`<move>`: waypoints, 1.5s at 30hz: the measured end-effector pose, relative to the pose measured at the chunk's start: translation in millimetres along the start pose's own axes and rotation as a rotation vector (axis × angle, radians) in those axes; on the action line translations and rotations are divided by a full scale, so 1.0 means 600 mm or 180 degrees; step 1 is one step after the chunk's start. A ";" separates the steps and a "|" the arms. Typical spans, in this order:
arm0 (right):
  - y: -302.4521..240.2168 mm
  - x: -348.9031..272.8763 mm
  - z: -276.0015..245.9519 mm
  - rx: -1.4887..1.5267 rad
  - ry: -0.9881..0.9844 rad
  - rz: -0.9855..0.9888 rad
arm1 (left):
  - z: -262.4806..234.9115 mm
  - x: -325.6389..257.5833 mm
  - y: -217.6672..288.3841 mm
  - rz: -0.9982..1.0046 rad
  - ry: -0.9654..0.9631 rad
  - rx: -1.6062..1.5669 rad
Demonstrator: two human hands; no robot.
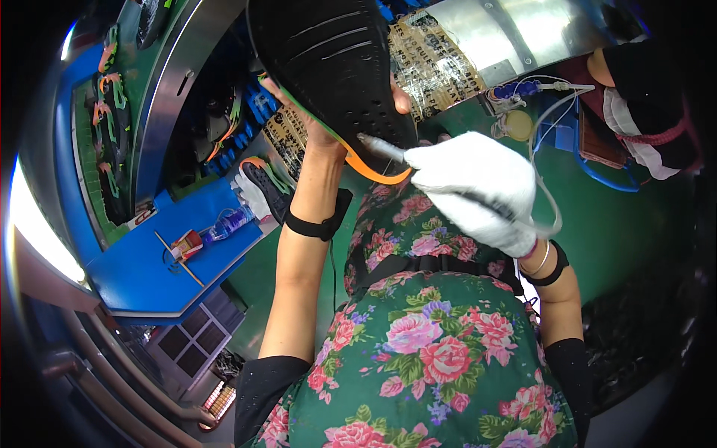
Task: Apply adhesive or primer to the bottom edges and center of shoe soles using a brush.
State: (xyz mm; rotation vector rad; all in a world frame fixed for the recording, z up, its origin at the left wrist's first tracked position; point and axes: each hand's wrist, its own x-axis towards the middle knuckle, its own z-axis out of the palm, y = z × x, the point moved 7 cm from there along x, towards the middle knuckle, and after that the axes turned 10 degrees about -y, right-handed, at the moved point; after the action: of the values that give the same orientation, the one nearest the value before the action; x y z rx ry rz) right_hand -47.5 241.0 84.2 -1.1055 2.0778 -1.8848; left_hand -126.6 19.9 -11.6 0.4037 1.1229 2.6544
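I am seeing the left hand (317, 123) gripping a black shoe sole (336, 67) from beneath, fingers wrapped round its edge, holding it up and tilted over the green bench (612, 224). The right hand (478, 190), in a white glove, is closed round a thin metal-tipped pen tool (385, 148) whose tip is touching the sole beside its orange rim (377, 173). A clear tube (549, 201) is running from the tool toward a small round pot (513, 125) on the bench.

I am judging the work as under way: the tip is sitting at one end of the sole, and I cannot make out any fresh mark or coating showing how much of the edge is finished. More soles (112, 134) are lying on the belt at left; whether those are treated I cannot tell.

The sole is hiding most of the left palm, its far end is cut off at the top, and another person's sleeve (646, 82) is only partly in view at the upper right
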 end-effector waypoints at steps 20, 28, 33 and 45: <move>0.004 0.011 0.029 -0.0351 -0.0965 -0.0763 | 0.021 -0.046 -0.038 -0.2011 0.0407 0.0904; 0.050 0.010 -0.044 0.1014 0.0165 0.0811 | 0.004 -0.083 -0.090 -0.1500 0.0379 -0.1102; 0.025 0.034 -0.069 -0.0141 0.0080 0.0122 | 0.023 -0.136 -0.123 -0.0938 0.0401 -0.1229; -0.010 0.035 -0.064 -0.0543 0.0162 -0.0238 | 0.035 -0.169 -0.111 -0.0401 0.1371 -0.2098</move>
State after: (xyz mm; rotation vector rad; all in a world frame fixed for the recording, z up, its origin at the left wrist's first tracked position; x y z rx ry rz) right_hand -81.2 260.0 105.4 -1.1987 2.2928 -1.8138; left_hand -17.8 47.6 -62.1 -0.3598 0.2772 2.8535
